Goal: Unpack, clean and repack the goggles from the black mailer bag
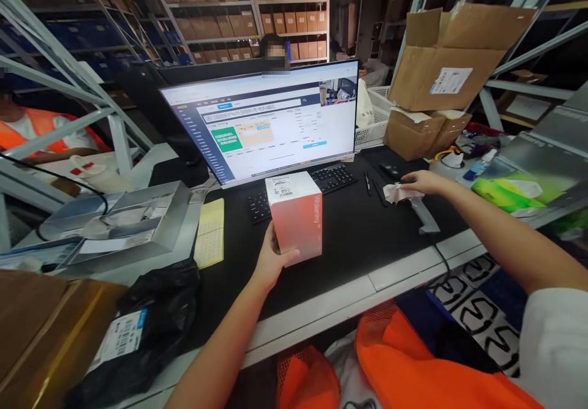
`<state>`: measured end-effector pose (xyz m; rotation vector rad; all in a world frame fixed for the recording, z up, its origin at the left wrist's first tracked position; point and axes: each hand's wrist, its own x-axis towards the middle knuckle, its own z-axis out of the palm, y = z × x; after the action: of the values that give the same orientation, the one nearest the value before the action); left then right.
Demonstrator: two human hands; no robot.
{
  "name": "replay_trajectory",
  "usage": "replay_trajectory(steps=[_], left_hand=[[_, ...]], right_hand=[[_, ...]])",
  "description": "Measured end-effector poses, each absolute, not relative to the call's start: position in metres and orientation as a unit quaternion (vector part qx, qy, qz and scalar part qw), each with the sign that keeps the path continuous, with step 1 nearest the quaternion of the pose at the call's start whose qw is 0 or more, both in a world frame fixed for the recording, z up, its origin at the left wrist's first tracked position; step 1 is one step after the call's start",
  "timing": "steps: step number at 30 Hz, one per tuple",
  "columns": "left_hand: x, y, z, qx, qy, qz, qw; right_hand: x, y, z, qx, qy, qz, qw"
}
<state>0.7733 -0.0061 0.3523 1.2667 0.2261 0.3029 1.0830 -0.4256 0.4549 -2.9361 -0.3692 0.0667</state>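
My left hand (271, 259) is closed around the lower part of a pink-orange box (298, 228) with a white top. The box is tilted above the dark desk mat (349, 240), and a printed label with a barcode shows on its top. Farther right, my right hand (422, 182) has its fingers bent onto a crumpled white paper (395, 193). Just under that hand lies a grey handheld scanner (425, 216) with its cable running to the desk's front edge. The paper and hand partly hide the scanner's head.
Behind the box stand a keyboard (335, 179) and a lit monitor (275, 124). A mouse (389, 170), pens (367, 182) and yellow label sheets (210, 232) lie around. Left is a black plastic bag (160, 317); right, stacked cartons (427, 78). Another person (46, 130) sits at far left.
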Motion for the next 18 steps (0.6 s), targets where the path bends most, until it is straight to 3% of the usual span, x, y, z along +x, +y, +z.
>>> replay_trajectory(steps=[7,14,18], left_hand=[[0.772,-0.011,0.352,0.608,0.105,0.125,0.777],[0.773,-0.012,0.35,0.611,0.118,0.115,0.774],[0.776,-0.008,0.341,0.635,0.115,0.14,0.751]], right_hand=[[1.072,-0.41,0.439,-0.99,-0.119,-0.023,0.076],[1.098,-0.449,0.513,-0.973,0.028,-0.204,0.101],[1.106,-0.465,0.516,-0.986,0.072,-0.107,0.106]])
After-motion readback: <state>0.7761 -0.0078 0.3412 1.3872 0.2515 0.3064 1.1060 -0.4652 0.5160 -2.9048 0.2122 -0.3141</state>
